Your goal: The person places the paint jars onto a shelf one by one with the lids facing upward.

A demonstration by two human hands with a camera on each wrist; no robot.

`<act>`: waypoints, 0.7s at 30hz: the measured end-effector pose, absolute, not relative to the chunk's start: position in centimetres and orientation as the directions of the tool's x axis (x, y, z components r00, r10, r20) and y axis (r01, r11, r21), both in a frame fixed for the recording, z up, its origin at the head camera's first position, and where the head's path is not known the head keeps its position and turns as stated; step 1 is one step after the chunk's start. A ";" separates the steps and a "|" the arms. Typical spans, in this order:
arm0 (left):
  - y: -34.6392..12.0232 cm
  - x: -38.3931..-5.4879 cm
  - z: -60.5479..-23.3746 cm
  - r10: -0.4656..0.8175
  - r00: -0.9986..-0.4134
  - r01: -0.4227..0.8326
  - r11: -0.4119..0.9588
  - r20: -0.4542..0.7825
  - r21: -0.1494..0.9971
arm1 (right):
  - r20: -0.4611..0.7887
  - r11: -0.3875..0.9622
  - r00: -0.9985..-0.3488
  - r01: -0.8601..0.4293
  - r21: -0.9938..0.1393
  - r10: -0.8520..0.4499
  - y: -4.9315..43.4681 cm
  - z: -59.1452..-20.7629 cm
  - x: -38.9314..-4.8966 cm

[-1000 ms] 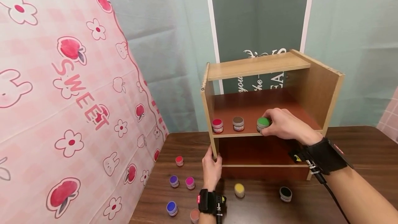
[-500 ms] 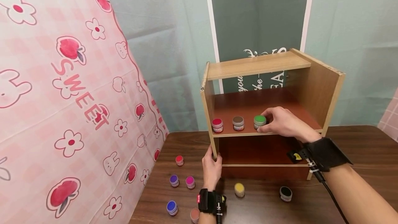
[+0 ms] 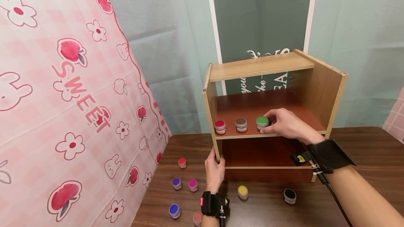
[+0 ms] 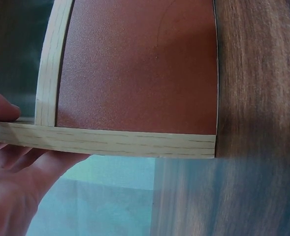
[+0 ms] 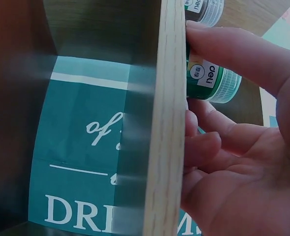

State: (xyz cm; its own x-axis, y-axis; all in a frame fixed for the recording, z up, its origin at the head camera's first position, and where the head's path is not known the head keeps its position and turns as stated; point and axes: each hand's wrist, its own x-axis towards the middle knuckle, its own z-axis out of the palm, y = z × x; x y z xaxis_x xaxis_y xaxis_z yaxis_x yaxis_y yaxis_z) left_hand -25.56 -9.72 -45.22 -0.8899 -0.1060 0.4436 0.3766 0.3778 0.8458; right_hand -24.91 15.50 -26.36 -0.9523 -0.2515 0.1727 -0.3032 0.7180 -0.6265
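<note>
My right hand [image 3: 285,123] pinches a paint jar with a green lid [image 3: 262,123] between thumb and fingers. The jar stands upright on the upper board of a small wooden shelf unit [image 3: 265,68], near its front edge. A jar with a brown lid [image 3: 241,125] and one with a red lid [image 3: 220,127] stand to its left in a row. Low on the unit's left side panel [image 4: 135,142], my left hand [image 3: 215,171] grips the wood, thumb inside and fingers outside. From the right wrist, the green jar [image 5: 204,78] shows a "deli" label.
On the dark wooden table [image 3: 363,171] stand several more jars, among them a yellow-lidded jar [image 3: 242,192], a black-lidded jar [image 3: 289,196] and a magenta-lidded jar [image 3: 193,185]. A pink printed cloth [image 3: 79,115] hangs at the left, a green curtain [image 3: 176,62] behind.
My right hand has slid the green-lidded jar a little to the left along the upper board, closer to the brown-lidded one. The left hand keeps its grip on the side panel.
</note>
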 end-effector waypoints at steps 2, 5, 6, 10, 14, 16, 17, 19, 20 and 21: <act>-9.7 -25.6 -45.2 -0.105 -0.889 0.379 0.376 0.445 0.846 | 0.181 0.717 -0.951 -0.308 -0.625 -0.251 15.5 -26.4 -25.0; -9.7 -25.5 -45.2 -0.105 -0.889 0.379 0.378 0.446 0.845 | 0.187 0.719 -0.950 -0.311 -0.622 -0.249 15.5 -26.5 -25.0; -9.7 -25.5 -45.1 -0.106 -0.889 0.378 0.378 0.445 0.845 | 0.186 0.718 -0.951 -0.310 -0.623 -0.248 15.5 -26.5 -25.0; -9.7 -25.4 -45.0 -0.106 -0.891 0.373 0.381 0.441 0.846 | 0.176 0.715 -0.953 -0.301 -0.631 -0.245 15.5 -26.4 -24.9; -9.7 -25.4 -45.0 -0.102 -0.895 0.369 0.375 0.434 0.850 | 0.174 0.712 -0.954 -0.299 -0.635 -0.246 15.6 -26.4 -24.8; -9.7 -25.4 -45.0 -0.101 -0.897 0.367 0.371 0.430 0.853 | 0.173 0.712 -0.954 -0.298 -0.636 -0.245 15.6 -26.4 -24.8; -9.7 -25.4 -45.0 -0.101 -0.897 0.367 0.371 0.430 0.853 | 0.172 0.711 -0.955 -0.296 -0.638 -0.243 15.7 -26.4 -24.8; -9.7 -25.4 -45.0 -0.100 -0.897 0.367 0.374 0.431 0.852 | 0.169 0.709 -0.956 -0.291 -0.642 -0.240 15.8 -26.4 -24.7; -9.7 -25.4 -45.0 -0.099 -0.897 0.368 0.374 0.431 0.852 | 0.169 0.708 -0.957 -0.290 -0.644 -0.238 15.8 -26.5 -24.7; -9.7 -25.4 -45.1 -0.098 -0.897 0.367 0.376 0.431 0.851 | 0.166 0.706 -0.957 -0.287 -0.647 -0.237 15.9 -26.5 -24.6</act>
